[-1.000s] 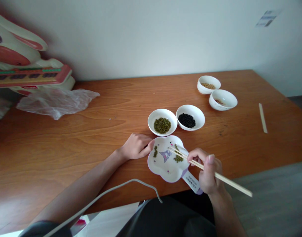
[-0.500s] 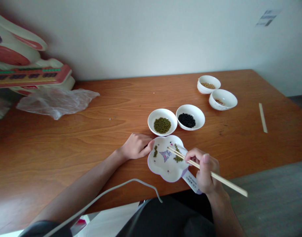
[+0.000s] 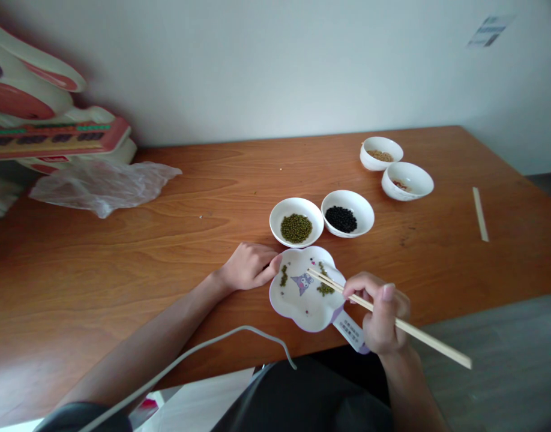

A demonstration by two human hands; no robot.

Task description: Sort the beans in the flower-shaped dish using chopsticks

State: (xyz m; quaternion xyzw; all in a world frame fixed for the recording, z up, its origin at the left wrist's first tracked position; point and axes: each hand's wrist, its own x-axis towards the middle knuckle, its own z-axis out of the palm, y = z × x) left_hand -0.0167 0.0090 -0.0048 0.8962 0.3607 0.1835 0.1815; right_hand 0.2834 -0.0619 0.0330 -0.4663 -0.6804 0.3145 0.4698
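My right hand (image 3: 383, 309) is closed around a pair of wooden chopsticks (image 3: 431, 341). Their tips are close together over the middle of a white flower-shaped plate (image 3: 314, 318) with a purple rim and handle. Green mung beans (image 3: 326, 289) lie on the plate's right side, with a smaller line of them at its left. My left hand (image 3: 251, 267) rests on the table with curled fingers, its thumb at the plate's left edge. Just behind the plate, a white bowl (image 3: 277, 219) holds more mung beans, touching a bowl (image 3: 367, 216) of black beans.
Two more white bowls, one with tan grains (image 3: 379, 156) and one with reddish bits (image 3: 400, 185), stand farther back right. A paper strip (image 3: 480, 215) lies at the right. A plastic bag (image 3: 108, 186) and a toy keyboard (image 3: 59, 141) are at the left. A cable (image 3: 203, 347) crosses in front.
My right hand has moved slightly to the right, and the rear ends of the chopsticks have swung right. The tips have shifted a little right over the plate. My left hand stays put.
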